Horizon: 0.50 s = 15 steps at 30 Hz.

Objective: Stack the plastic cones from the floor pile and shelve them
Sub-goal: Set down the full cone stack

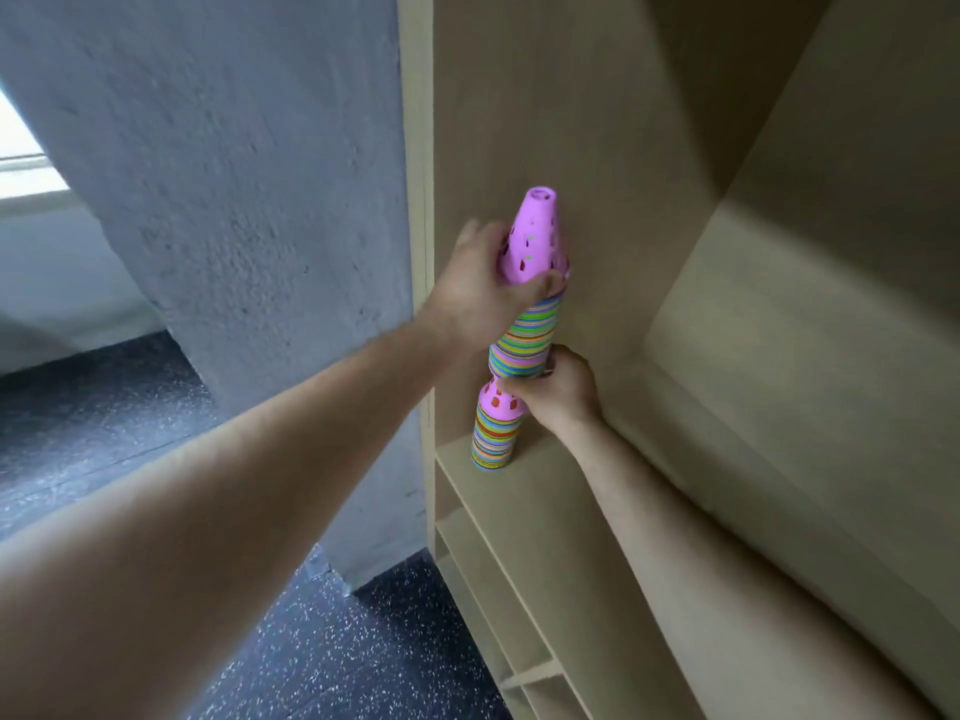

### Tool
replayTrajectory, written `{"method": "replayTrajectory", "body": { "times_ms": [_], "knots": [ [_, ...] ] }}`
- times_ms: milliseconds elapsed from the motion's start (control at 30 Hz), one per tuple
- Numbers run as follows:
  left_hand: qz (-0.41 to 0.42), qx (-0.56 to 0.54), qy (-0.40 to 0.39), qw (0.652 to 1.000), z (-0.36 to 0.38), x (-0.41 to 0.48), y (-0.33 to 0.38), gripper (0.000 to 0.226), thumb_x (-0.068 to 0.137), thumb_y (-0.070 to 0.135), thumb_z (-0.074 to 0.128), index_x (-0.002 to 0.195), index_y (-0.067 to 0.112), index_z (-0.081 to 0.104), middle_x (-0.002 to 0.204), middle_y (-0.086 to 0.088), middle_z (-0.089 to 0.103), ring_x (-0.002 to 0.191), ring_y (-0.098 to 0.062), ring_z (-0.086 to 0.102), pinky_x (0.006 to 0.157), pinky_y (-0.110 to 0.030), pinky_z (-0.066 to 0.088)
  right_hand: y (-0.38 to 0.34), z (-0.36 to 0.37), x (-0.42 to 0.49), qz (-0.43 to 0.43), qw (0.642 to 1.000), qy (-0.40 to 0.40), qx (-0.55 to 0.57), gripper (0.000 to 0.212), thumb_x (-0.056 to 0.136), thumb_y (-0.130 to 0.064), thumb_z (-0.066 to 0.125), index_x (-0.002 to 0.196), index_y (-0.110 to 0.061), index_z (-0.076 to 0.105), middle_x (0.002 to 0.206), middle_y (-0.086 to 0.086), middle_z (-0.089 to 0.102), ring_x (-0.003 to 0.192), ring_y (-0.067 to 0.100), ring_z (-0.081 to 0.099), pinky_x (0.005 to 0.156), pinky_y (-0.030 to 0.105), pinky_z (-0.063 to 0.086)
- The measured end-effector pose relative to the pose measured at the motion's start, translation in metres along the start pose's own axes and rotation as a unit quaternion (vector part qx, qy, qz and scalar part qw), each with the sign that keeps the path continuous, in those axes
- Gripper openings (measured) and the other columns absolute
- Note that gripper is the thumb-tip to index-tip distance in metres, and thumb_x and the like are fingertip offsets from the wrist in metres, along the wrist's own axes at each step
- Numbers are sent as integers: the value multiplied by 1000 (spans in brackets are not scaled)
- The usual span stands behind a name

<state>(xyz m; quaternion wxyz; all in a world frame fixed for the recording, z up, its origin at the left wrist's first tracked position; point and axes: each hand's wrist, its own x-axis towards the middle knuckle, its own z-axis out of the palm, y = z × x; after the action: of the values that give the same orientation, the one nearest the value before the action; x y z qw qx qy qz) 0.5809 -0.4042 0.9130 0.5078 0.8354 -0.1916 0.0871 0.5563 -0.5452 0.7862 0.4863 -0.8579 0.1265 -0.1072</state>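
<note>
Plastic cones (525, 335) stand as a tall nested column at the left end of the shelf (524, 496). The left hand (480, 298) wraps its fingers round the pink top cone (535, 236); the right hand (563, 392) grips the upper batch's rim. They look light and stiff but probably tippy, so they are best held high and low together.

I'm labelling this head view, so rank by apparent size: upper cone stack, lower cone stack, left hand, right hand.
1 and 2, too alike to rank: upper cone stack and left hand.
3. right hand.
4. lower cone stack, smallest, with its tip hidden.
</note>
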Motion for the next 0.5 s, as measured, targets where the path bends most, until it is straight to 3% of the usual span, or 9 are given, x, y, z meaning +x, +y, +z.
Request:
{"method": "replayTrajectory", "body": {
  "times_ms": [133,233,433,500],
  "knots": [
    [-5,24,-3,1000,7,20,-18,46,85,36,83,116,9,64,111,-6,48,102,-20,55,83,-24,46,16,15,31,26,998,-23,-44,59,42,-54,79,88,-17,75,81,-4,75,83,14,71,70,37,59],
    [-12,30,-10,999,18,22,-30,48,84,38,84,118,9,64,110,-3,47,99,-19,54,81,-24,44,38,25,43,24,991,-33,-128,66,40,-69,73,88,-23,75,81,-5,74,91,16,69,73,34,58],
    [-50,61,-31,996,45,-5,-74,51,86,35,83,121,7,60,110,-3,46,101,-19,49,83,-25,38,64,42,27,67,959,-104,-253,86,39,-83,56,100,-25,72,97,3,72,96,21,64,75,26,50],
    [-43,49,-29,997,52,-16,-87,50,87,33,82,125,10,60,114,-3,49,102,-9,44,84,-19,35,72,46,23,93,955,-107,-260,85,40,-81,56,104,-27,67,101,2,69,98,24,61,75,27,47]
  ]
}}
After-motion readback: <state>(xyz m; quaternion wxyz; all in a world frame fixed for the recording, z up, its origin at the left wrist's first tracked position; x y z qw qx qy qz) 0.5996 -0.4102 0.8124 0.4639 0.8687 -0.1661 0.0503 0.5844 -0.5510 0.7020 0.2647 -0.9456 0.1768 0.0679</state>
